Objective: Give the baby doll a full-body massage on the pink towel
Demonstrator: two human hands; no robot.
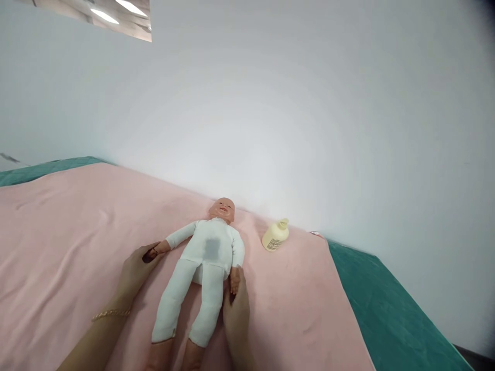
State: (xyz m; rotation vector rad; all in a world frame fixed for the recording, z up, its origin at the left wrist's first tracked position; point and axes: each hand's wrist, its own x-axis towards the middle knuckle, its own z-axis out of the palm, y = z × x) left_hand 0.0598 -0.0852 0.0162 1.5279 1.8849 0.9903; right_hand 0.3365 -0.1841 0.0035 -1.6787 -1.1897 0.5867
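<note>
A baby doll (211,250) in a white suit, with a grey patch on its chest, lies face up on a pink cloth (301,309). Its head is near the wall and its feet point toward me. My left hand (139,264), below a beaded bracelet, is closed around the doll's hand on the left side. On the other side, my right hand (237,304) holds the doll's other hand beside its hip, fingers wrapped round it. Right of the doll's shoulder stands a pale yellow pump bottle (276,235) with a printed label.
A green cover (390,304) shows beyond the pink cloth at the right, and again at the far left. Behind the bedding rises a pale wall (270,103). A shiny reflective panel (127,15) hangs at the top left. A small tag (317,234) lies near the wall.
</note>
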